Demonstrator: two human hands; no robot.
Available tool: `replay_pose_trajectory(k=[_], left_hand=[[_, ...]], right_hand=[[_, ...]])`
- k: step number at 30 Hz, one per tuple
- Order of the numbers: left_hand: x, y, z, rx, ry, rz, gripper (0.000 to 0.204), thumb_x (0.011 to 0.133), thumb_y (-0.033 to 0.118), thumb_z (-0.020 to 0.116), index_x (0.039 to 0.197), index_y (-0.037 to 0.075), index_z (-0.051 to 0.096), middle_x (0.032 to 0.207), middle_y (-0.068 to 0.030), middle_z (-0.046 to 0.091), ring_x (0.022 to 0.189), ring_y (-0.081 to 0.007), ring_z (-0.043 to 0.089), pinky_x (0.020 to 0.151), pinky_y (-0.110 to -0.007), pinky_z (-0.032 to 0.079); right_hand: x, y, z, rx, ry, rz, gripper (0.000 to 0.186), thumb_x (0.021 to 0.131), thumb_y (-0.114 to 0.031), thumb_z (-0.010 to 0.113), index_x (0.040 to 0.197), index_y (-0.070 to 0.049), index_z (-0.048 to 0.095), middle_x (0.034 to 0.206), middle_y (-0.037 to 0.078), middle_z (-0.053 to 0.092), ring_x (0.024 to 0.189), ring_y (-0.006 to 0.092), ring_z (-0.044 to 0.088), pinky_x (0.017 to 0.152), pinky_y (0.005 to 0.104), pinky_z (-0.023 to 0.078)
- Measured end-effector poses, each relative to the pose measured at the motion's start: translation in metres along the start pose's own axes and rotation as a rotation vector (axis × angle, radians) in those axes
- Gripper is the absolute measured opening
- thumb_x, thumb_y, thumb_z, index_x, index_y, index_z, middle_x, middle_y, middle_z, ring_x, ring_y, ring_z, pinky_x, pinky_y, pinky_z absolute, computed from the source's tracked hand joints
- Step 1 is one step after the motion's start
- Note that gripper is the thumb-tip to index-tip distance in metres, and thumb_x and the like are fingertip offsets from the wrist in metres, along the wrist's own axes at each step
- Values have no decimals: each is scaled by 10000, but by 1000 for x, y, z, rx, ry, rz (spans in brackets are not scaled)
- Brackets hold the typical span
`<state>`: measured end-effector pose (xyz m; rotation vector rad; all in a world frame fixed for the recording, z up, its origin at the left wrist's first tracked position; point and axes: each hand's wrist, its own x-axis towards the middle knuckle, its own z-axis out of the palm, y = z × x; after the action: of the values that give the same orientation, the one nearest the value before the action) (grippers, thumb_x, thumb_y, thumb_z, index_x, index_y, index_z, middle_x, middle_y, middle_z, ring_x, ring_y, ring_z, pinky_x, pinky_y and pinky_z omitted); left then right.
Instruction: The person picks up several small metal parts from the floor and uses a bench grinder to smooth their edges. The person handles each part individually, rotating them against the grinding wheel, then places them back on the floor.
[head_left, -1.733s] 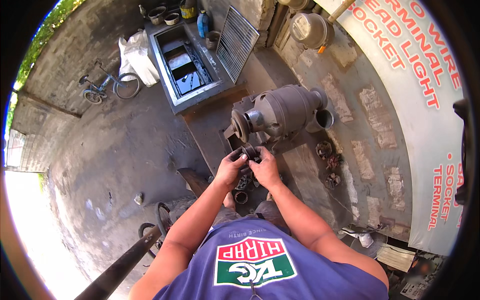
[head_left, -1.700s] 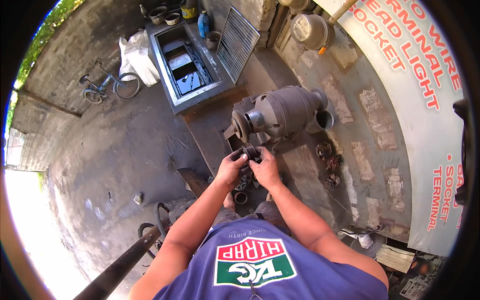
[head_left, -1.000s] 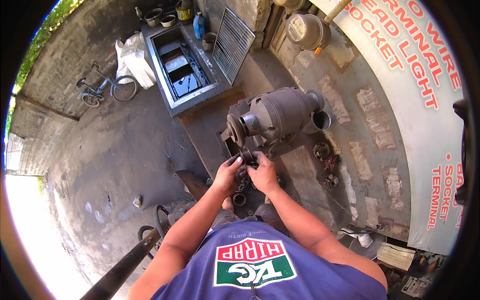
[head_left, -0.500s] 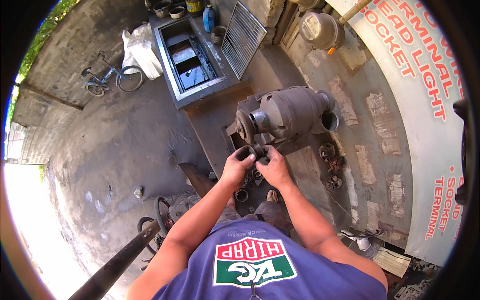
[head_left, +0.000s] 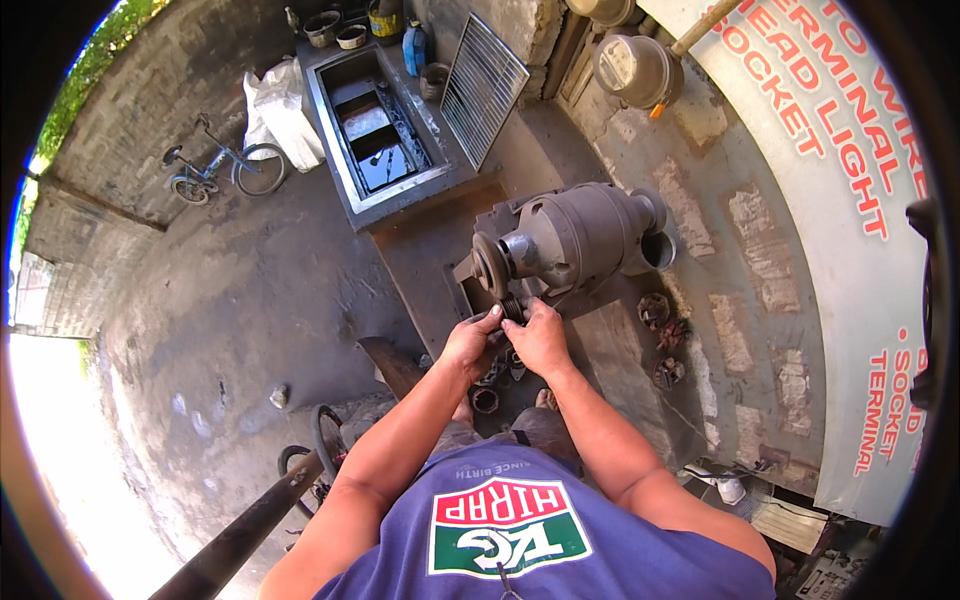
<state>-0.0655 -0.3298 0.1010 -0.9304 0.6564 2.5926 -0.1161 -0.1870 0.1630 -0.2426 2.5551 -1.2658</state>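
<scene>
Head view: a small dark ribbed pulley was up in front of the person, between the two hands, just below a round wheel. The left hand gripped it from the left and the right hand from the right, the fingers of both closed narrowly on it. Whether pulley and wheel touched could not be told, nor whether the wheel was turning. The wheel stood at the near end of a grey motor. If it was spinning, an off-centre touch could have snatched the pulley away or dragged the blackened fingertips in, since they sat so close. A greasy, shallow pinch might also have let the pulley slip; below lay loose metal parts and a foot that it could have struck. Farther off, a metal-rimmed basin held dark liquid.
</scene>
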Motion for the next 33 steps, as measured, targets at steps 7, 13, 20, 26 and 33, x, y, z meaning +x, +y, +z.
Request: replay_pose_trajectory(k=[7, 13, 20, 26, 33], left_hand=[[-8, 4, 11, -54, 100, -22, 346, 1118, 201, 703, 1376, -28, 689, 1279, -119, 732, 1210, -247, 674, 1126, -415, 549], [-34, -10, 4, 223, -108, 258, 426, 1085, 104, 714, 1482, -26, 633, 1377, -147, 739, 1282, -259, 690, 1164, -423, 531], [-14, -3, 2, 60, -76, 21, 412, 1144, 260, 653, 1419, -45, 652, 1393, -142, 723, 1292, -265, 658, 1203, -443, 482], [-5, 1, 6, -96, 20, -82, 388, 1150, 256, 644, 1394, -45, 673, 1366, -138, 724, 1255, -261, 647, 1193, -432, 477], [-32, -6, 5, 231, -121, 206, 417, 1096, 145, 724, 1461, -38, 639, 1376, -114, 735, 1253, -228, 698, 1111, -407, 563]], right_hand=[[8, -5, -12, 8, -89, 4, 337, 868, -135, 879, 1130, 27, 743, 1052, 253, 809, 1013, 393, 797, 891, 473, 620], [-23, 3, -32, 395, -218, 68, 356, 941, -24, 824, 1267, 41, 695, 1154, 141, 807, 1061, 198, 756, 950, 367, 603], [-9, 10, -6, 393, -129, 39, 339, 974, -6, 792, 1284, 62, 674, 1163, 172, 809, 1062, 213, 775, 935, 373, 604], [7, 6, -10, 153, -160, 87, 317, 951, -32, 816, 1233, 67, 710, 1104, 202, 824, 1014, 238, 795, 905, 386, 614], [-19, 8, -27, 427, -182, -45, 341, 947, -21, 812, 1266, 35, 707, 1139, 148, 817, 1062, 227, 773, 952, 376, 600]])
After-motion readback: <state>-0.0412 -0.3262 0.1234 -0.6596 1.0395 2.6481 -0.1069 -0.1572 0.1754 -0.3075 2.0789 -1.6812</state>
